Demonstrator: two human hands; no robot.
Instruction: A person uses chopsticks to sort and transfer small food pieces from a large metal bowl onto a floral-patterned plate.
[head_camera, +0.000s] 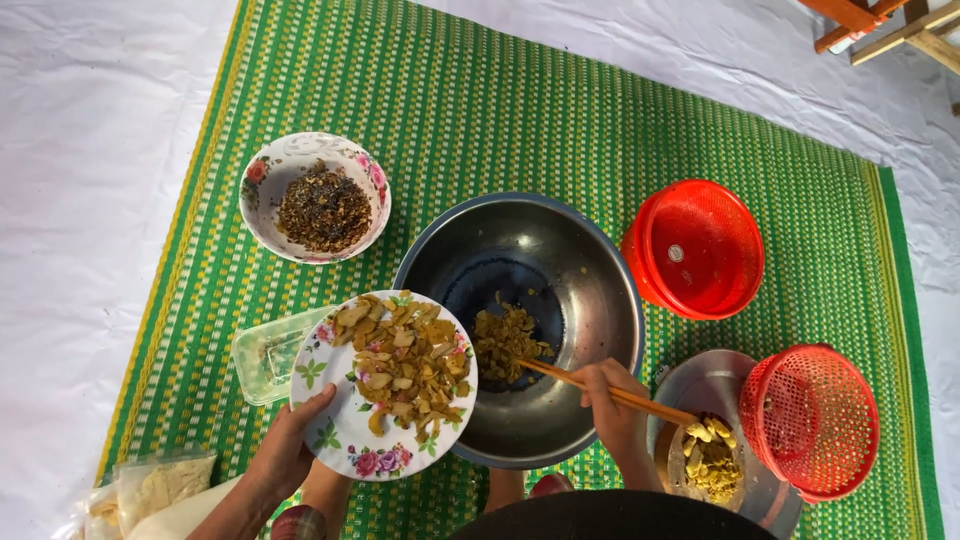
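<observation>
Green woven mat (560, 110) over white sheeting, where the left hand (285, 450) grips a tilted floral plate (340, 425) beside the steel bowl (590, 260) while the right hand (615, 400) pinches chopsticks (610, 392), red baskets (700, 250) nearby.

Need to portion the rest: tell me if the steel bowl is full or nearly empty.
Nearly empty. The steel bowl holds only a small heap of yellowish pieces at its bottom; bare metal shows around it.
</observation>
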